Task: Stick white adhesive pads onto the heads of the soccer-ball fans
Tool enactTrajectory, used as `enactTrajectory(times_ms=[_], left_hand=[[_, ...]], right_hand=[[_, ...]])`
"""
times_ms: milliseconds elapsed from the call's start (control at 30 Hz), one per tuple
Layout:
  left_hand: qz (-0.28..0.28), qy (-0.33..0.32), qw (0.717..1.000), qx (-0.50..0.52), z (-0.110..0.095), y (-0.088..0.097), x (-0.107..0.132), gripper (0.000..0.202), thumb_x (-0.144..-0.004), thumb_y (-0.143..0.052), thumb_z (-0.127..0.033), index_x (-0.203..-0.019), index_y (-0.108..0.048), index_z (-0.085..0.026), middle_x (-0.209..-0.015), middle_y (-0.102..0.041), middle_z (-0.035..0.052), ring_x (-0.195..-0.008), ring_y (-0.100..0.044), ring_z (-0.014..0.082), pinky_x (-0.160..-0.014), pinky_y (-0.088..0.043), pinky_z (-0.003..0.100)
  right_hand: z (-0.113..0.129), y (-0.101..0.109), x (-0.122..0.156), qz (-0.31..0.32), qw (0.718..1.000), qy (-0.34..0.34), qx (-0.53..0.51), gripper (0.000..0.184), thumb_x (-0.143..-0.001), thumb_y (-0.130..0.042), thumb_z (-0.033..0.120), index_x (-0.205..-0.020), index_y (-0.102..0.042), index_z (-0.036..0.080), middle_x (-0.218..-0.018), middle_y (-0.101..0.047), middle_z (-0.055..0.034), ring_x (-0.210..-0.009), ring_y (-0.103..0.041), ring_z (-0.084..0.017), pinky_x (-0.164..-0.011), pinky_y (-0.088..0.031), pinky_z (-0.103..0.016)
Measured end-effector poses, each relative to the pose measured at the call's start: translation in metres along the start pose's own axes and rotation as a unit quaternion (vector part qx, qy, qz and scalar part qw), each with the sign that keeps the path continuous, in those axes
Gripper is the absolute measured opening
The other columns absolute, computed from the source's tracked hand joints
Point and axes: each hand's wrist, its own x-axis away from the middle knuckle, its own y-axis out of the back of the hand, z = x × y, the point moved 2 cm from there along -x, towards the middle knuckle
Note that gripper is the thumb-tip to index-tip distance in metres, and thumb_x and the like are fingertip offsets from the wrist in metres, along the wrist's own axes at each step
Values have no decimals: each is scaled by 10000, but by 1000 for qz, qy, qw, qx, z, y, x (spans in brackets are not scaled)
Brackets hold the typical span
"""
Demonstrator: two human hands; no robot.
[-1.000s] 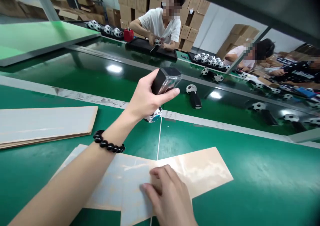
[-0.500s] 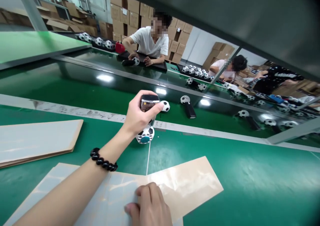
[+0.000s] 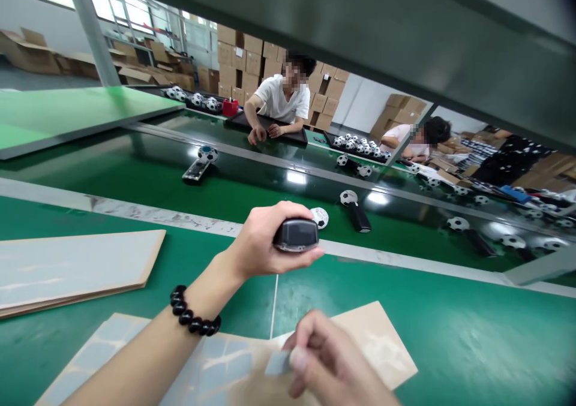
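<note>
My left hand (image 3: 263, 244) is closed round a small black device (image 3: 296, 234) and holds it above the green table, its flat end facing me. A black bead bracelet (image 3: 193, 321) sits on that wrist. My right hand (image 3: 330, 363) is low in the frame, pinching a small grey sticker (image 3: 278, 362) between thumb and fingers. Just under it lies a tan backing sheet (image 3: 380, 343) with several grey stickers (image 3: 220, 363) on it.
A stack of tan sheets (image 3: 76, 269) lies at the left. Beyond the white strip runs a green conveyor (image 3: 148, 178) carrying soccer-ball devices (image 3: 355, 208). Across it, a person in a white shirt (image 3: 281, 103) and others work at black trays. Cardboard boxes stand behind.
My left hand has turned the black device so its end faces me, hiding the ball part. My right hand has lifted off the sheet with a grey sticker pinched in it.
</note>
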Motion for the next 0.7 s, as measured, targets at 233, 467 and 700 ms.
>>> enactTrajectory(times_ms=[233, 467, 700], left_hand=[[21, -83, 996, -7, -10, 2, -11, 276, -877, -707, -359, -1051, -581, -186, -832, -757, 68, -689, -745, 183, -618, -603, 257], [38, -107, 993, -32, -14, 5, -14, 296, -856, -731, -367, -1055, -595, -194, -870, -770, 69, -726, -764, 199, -649, -623, 266], [40, -110, 993, -31, -12, 4, -12, 305, -868, -720, -378, -1048, -576, -179, -848, -763, 80, -704, -759, 200, -621, -618, 264]], right_hand=[[113, 29, -13, -130, 983, 108, -78, 244, -810, -815, 388, -746, -648, 222, -567, -666, 34, -493, -630, -114, -453, -547, -182], [111, 30, -29, -107, 981, 155, -51, 158, -818, -782, 302, -726, -683, 220, -547, -682, 33, -396, -623, -109, -393, -562, -179], [111, 29, -27, -118, 977, 150, -93, 149, -771, -814, 257, -689, -700, 205, -509, -675, 37, -361, -600, -84, -382, -537, -138]])
